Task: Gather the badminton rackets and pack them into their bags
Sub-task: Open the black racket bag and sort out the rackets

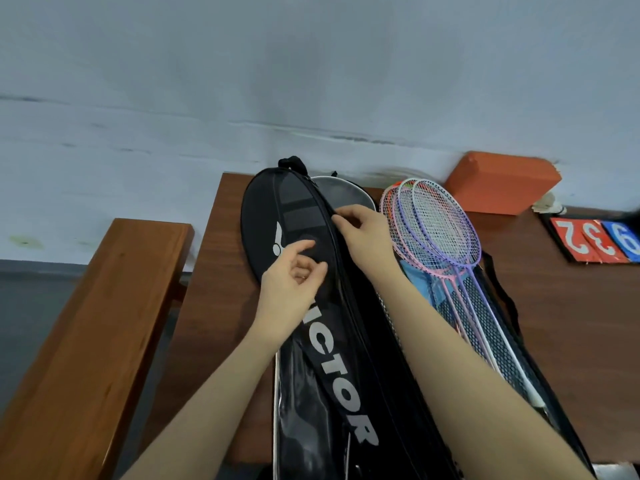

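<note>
At the bottom of the frame two bare forearms reach up toward the centre. The left hand (291, 285), a little below the centre, hovers over the black racket bag (298, 375); its thumb and forefinger are curled toward each other with a small gap, and I cannot tell if they hold anything. It seems ready to steady the cover. The right hand (363, 237), just above it, pinches the edge of the bag along the zipper line (334, 244). I think this is to find the slider or to pull the seam. Whether the zipper is open here is not clear.

The bag lies lengthwise on the brown wooden table (214, 306), running from the bottom centre to the upper middle. It is glossy black with white letters and a rounded head end.

To the right of centre, the rackets (436, 226) rest stacked on a mesh bag (491, 323), with pink, purple and white frames overlapping, probably waiting to be packed.

Farther, at the upper right, stand an orange block (502, 181) and score cards (595, 237).
</note>
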`<state>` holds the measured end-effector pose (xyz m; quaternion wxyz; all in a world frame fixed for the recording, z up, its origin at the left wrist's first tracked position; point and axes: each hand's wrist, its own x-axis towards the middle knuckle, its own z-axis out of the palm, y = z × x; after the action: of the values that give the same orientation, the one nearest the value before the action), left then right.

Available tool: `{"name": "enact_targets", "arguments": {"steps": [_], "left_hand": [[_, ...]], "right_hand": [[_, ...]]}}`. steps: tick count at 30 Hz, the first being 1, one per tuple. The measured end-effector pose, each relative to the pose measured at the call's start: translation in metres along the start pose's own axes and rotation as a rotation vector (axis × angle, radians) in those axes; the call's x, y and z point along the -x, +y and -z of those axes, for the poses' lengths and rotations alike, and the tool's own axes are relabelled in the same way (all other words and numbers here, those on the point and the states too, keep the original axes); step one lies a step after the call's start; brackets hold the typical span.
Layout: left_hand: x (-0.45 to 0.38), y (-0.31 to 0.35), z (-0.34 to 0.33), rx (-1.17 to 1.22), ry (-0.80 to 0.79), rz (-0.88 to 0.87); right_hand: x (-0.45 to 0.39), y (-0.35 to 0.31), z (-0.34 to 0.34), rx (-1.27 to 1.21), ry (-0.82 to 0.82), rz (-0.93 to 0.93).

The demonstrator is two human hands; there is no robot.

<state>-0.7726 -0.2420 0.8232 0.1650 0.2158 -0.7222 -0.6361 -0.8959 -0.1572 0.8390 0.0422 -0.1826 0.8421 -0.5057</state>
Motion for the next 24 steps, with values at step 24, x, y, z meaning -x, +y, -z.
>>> {"name": "enact_targets", "arguments": {"steps": [24], "left_hand": [[-0.111, 0.019, 0.067, -0.462, -0.043, -0.546]], "right_hand": [[0.012, -0.018, 0.009, -0.300, -0.264, -0.111]]}}
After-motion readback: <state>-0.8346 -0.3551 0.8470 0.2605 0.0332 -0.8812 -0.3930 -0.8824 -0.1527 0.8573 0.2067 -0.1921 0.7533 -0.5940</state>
